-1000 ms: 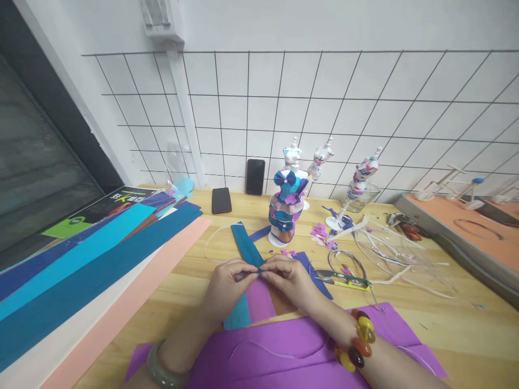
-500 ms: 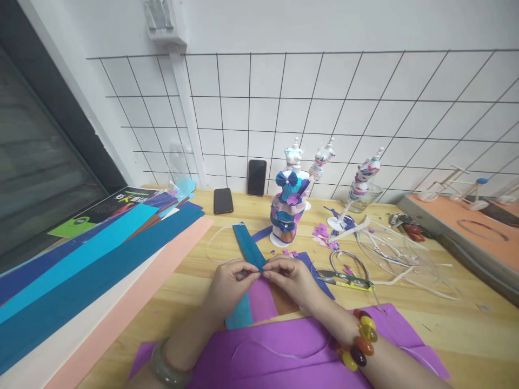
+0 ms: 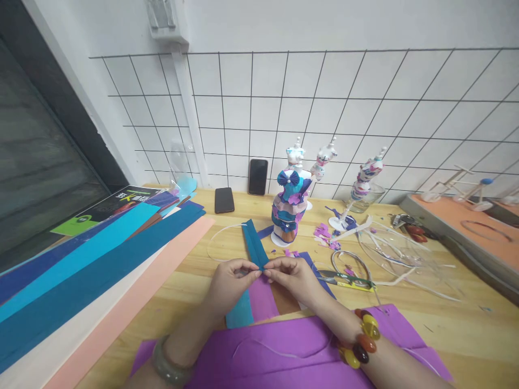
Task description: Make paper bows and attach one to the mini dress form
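Note:
A dark teal paper strip (image 3: 255, 241) stretches away from me, its near end pinched between both hands. My left hand (image 3: 232, 283) closes thumb and forefinger on one side of that end. Opposite it, fingertips almost touching, my right hand (image 3: 295, 278) pinches the other side. Below the hands lie a light blue strip (image 3: 240, 310), a violet strip (image 3: 263, 299) and a brown strip (image 3: 286, 299). A large purple sheet (image 3: 279, 351) with a loose thread on it spreads under my forearms. Just beyond the hands stands a small dress-form figure (image 3: 288, 208) covered in coloured paper ruffles and a bow.
Long coloured paper sheets (image 3: 101, 259) lie at left. Two phones, one flat (image 3: 224, 200) and one upright (image 3: 258, 177), are at the back. Pliers (image 3: 344, 279), a wire coil (image 3: 351, 265), paper scraps (image 3: 323, 233) and a white figure (image 3: 367, 178) are at right, near an orange-topped box (image 3: 458, 216).
The far end of the teal strip has swung slightly right and stands steeper. Both hands keep their pinch in nearly the same place. The view has shifted a little.

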`<state>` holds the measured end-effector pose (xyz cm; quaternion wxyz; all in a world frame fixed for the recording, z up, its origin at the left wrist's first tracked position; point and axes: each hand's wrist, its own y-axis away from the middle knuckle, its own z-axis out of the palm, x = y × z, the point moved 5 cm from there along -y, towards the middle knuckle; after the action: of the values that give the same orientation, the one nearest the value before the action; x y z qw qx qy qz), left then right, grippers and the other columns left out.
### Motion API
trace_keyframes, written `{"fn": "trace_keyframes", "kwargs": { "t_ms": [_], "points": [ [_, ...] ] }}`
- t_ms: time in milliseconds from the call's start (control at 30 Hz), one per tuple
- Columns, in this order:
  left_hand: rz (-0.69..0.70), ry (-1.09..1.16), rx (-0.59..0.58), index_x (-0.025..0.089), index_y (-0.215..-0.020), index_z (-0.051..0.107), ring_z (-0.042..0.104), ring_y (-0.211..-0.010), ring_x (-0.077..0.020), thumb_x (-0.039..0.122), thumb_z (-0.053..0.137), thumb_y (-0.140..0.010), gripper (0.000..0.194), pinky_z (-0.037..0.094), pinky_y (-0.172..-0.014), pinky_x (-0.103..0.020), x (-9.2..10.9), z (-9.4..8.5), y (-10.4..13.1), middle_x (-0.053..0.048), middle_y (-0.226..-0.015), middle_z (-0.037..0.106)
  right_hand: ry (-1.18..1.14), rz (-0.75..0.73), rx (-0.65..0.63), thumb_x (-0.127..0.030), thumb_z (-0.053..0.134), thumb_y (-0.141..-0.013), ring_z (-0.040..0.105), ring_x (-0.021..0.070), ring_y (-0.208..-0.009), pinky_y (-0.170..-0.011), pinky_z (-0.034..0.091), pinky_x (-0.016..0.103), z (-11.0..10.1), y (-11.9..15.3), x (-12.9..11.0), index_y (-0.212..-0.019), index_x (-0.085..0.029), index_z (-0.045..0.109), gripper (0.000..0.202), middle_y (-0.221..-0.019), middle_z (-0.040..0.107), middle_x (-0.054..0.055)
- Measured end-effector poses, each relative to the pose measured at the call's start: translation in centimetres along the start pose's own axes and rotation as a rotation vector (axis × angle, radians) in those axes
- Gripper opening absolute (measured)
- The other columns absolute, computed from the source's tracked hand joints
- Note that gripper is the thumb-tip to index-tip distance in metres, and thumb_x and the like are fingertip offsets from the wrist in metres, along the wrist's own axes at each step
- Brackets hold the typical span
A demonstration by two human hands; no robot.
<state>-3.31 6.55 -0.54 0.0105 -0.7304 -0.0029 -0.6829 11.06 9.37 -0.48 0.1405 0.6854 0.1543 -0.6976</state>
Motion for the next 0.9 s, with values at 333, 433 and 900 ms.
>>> {"fn": "trace_keyframes", "kwargs": {
  "t_ms": [333,433,900],
  "points": [
    [-0.148,0.118,-0.012,0.013,-0.065,0.067,0.056,-0.051,-0.0108,0.026,0.071,-0.058,0.015,0.044,-0.054,-0.022,0.16,0.07,-0.03,0.0,-0.052,0.063,-0.116,0.069,-0.035,-0.033,0.075,-0.056,0.056,0.0101,-0.05,-0.056,0.045,0.024,-0.1,-0.36,0.48,-0.069,-0.013,0.068,0.024,-0.054,0.064,-0.001],
    [-0.16,0.128,-0.025,0.013,-0.065,0.067,0.056,-0.051,-0.0105,0.026,0.07,-0.059,0.014,0.044,-0.055,-0.022,0.21,0.17,-0.02,0.0,-0.052,0.064,-0.128,0.083,-0.034,-0.031,0.075,-0.055,0.056,0.0097,-0.05,-0.055,0.045,0.024,-0.09,-0.37,0.5,-0.068,-0.013,0.068,0.023,-0.054,0.064,-0.001],
    [-0.171,0.15,-0.012,0.013,-0.06,0.063,0.054,-0.049,-0.0091,0.023,0.071,-0.058,0.014,0.042,-0.053,-0.021,0.15,0.29,0.06,0.001,-0.05,0.062,-0.137,0.126,0.02,-0.028,0.077,-0.051,0.055,0.0085,-0.047,-0.053,0.044,0.022,-0.17,-0.34,0.36,-0.064,-0.012,0.066,0.023,-0.05,0.063,-0.002]
  ]
}}
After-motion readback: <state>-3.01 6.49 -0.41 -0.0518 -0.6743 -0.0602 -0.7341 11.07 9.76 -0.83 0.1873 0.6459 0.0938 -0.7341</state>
